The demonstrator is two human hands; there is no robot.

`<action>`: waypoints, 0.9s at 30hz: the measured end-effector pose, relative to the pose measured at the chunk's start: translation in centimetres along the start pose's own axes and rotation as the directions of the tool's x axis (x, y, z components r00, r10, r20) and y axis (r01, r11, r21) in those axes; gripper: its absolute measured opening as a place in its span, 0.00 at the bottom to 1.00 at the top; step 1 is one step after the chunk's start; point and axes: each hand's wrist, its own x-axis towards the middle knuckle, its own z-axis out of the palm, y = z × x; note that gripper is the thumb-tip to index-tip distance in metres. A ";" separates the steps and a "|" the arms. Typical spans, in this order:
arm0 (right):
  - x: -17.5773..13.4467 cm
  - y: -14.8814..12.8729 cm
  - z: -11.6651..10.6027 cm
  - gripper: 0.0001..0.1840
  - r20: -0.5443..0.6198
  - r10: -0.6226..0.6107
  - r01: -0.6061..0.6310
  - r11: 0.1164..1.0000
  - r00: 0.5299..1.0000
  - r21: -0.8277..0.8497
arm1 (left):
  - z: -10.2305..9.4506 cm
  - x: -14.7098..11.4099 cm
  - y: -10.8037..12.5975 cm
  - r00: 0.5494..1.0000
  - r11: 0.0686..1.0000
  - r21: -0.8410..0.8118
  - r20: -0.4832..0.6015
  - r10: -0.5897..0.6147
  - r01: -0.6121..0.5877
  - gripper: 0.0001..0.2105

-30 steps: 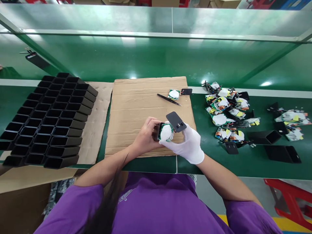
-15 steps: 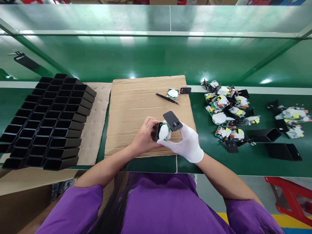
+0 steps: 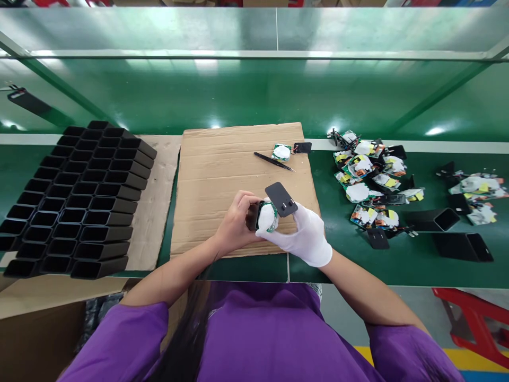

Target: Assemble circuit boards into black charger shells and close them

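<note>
My bare left hand point(image 3: 237, 223) is wrapped round a black rectangular housing point(image 3: 252, 216), whose open end faces right. A circuit board point(image 3: 268, 217) with a white pad and green edges sits at that opening, partly inside. My right hand point(image 3: 308, 236), in a white glove, pinches the board with the thumb at its lower edge. The black end cap point(image 3: 281, 199) with two metal prongs stands tilted above the board, touching the gloved fingers. Any wires between cap and board are hidden. Both hands are over a cardboard sheet point(image 3: 210, 175).
Beyond my hands lie black tweezers point(image 3: 274, 161) and another board point(image 3: 281, 153) wired to a black cap point(image 3: 303, 148). Stacked black housings point(image 3: 79, 201) fill the left. On the right are a pile of board assemblies point(image 3: 360, 170) and two loose housings point(image 3: 461, 248).
My hands have barely moved, and the board and cap have shifted only very slightly. At the far left, a black device with prongs has moved left along the bench back.
</note>
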 end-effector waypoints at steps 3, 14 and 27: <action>0.0 -0.1 0.0 0.14 0.017 0.001 -0.001 1.000 1.000 -0.008 | 0.0 0.0 0.1 0.999 0.999 0.021 -0.018 0.026 -0.026 0.29; -0.1 0.2 0.2 0.23 0.001 -0.019 0.019 0.999 1.000 -0.045 | -0.1 0.1 0.2 0.996 0.997 0.035 -0.057 0.072 -0.070 0.28; -0.5 0.0 -0.6 0.29 0.077 -0.081 0.084 0.996 0.994 -0.037 | -0.5 0.0 -0.2 0.981 0.981 0.055 -0.048 0.188 -0.185 0.32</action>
